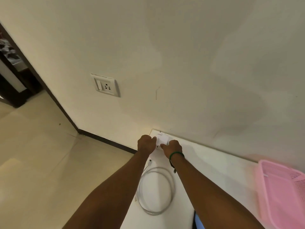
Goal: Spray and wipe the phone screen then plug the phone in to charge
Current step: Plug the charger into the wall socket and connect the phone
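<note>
Left hand (146,144) and right hand (173,147) both pinch the charger adapter (162,140)
Cable coil (171,187) behind the grip hugs the table (206,162) edge; a forearm nudge could drop it.

Cream wall (181,47) over dark skirting (105,140), pale tiled floor (33,154) left, white tabletop (214,162) and pink basket (280,195) right

A pale pink plastic lattice basket (280,192) sits at 4 o'clock on a smooth white tabletop (214,162), which stands against a plain cream painted wall (181,55) filling the frame from 11 to 3 o'clock. A thin dark scratch (156,94) marks the wall near centre. Glossy beige floor tiles (33,154) spread at 8 o'clock, edged by a dark brown skirting board (105,140) at the wall's foot. Dark shapes at 9 o'clock are too dim to identify.
</note>
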